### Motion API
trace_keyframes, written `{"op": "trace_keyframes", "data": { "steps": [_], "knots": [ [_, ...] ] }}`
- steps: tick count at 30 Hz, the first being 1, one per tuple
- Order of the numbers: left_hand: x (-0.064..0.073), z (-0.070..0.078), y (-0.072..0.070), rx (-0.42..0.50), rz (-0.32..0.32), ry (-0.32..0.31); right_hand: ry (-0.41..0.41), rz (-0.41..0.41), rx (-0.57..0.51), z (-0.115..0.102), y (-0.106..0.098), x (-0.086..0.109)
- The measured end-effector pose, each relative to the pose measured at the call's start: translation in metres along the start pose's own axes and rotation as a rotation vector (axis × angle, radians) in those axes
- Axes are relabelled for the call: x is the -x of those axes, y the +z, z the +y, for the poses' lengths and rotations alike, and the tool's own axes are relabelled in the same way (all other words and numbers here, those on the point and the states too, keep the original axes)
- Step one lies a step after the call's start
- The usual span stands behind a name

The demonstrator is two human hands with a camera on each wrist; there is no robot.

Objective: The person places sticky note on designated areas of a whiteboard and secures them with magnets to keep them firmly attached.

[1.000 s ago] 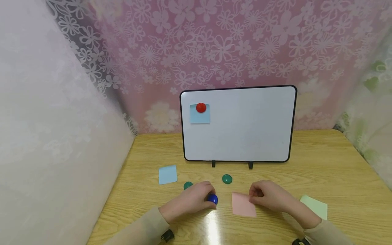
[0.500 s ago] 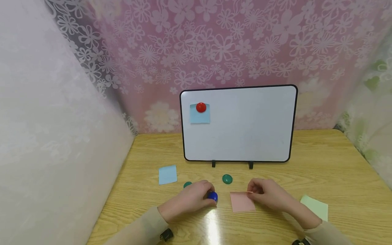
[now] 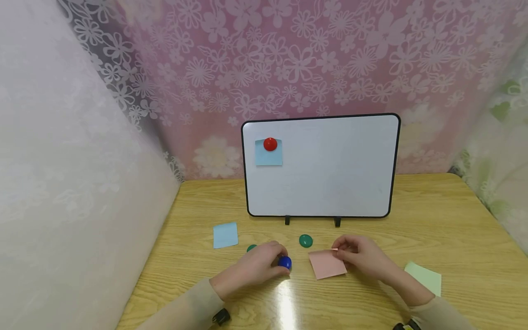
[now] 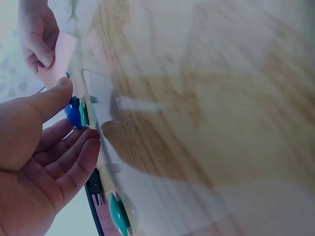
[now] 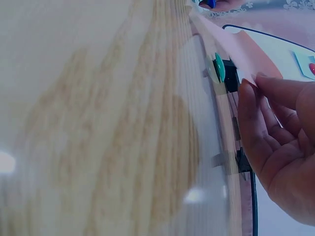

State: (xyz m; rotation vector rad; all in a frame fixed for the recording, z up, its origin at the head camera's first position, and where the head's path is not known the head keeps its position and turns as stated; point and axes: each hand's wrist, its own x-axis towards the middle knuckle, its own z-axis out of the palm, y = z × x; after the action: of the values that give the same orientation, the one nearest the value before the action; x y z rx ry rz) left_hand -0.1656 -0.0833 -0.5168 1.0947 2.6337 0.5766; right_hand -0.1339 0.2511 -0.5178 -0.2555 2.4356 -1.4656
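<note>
My left hand (image 3: pixel 256 266) pinches a round blue magnet (image 3: pixel 285 262) between thumb and fingers, low over the table. In the left wrist view the blue magnet (image 4: pixel 74 112) shows between the thumb and the curled fingers. My right hand (image 3: pixel 365 256) pinches the upper right corner of a pink sticky note (image 3: pixel 327 265). Seen from the right wrist, the pink note (image 5: pixel 253 54) hangs from thumb and fingertips, raised off the tabletop. One green magnet (image 3: pixel 305 240) lies between the hands, nearer the board. Another green magnet (image 3: pixel 251 247) is partly hidden behind my left hand.
A whiteboard (image 3: pixel 326 174) stands on small black feet at the back. On its upper left, a red magnet (image 3: pixel 270 144) holds a blue note (image 3: pixel 268 156). Another blue note (image 3: pixel 225 235) lies left on the table; a green note (image 3: pixel 425 277) lies right, beside my right forearm.
My right hand has lifted the pink note and moved it slightly toward the board, tilting it. My left hand has shifted a little toward the board with the blue magnet.
</note>
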Motion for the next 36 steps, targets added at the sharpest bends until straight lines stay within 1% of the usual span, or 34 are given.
{"op": "trace_keyframes", "data": {
  "steps": [4, 6, 11, 16, 23, 26, 33, 36],
  "knots": [
    [0.002, 0.000, -0.003, 0.027, 0.019, -0.014, 0.015, 0.043, 0.006, 0.000, -0.001, -0.001],
    [0.002, -0.001, -0.004, 0.042, 0.030, -0.016, 0.016, 0.050, -0.013, 0.000, -0.002, -0.001],
    [0.002, -0.001, -0.008, 0.077, 0.071, 0.008, 0.013, 0.061, -0.059, -0.002, -0.004, 0.000],
    [0.003, 0.000, -0.014, 0.084, 0.096, 0.014, 0.050, 0.096, -0.081, -0.005, -0.004, 0.001],
    [0.002, 0.000, -0.020, 0.024, 0.129, 0.040, 0.101, 0.169, -0.117, -0.007, -0.005, 0.000],
    [0.001, 0.000, -0.022, 0.001, 0.141, 0.044, 0.114, 0.185, -0.132, -0.008, -0.006, -0.001],
    [-0.003, 0.003, -0.032, -0.070, 0.201, 0.076, 0.071, 0.183, -0.229, -0.012, -0.008, -0.003],
    [-0.005, 0.004, -0.036, -0.089, 0.220, 0.078, 0.061, 0.171, -0.258, -0.014, -0.008, -0.004]
  ]
}}
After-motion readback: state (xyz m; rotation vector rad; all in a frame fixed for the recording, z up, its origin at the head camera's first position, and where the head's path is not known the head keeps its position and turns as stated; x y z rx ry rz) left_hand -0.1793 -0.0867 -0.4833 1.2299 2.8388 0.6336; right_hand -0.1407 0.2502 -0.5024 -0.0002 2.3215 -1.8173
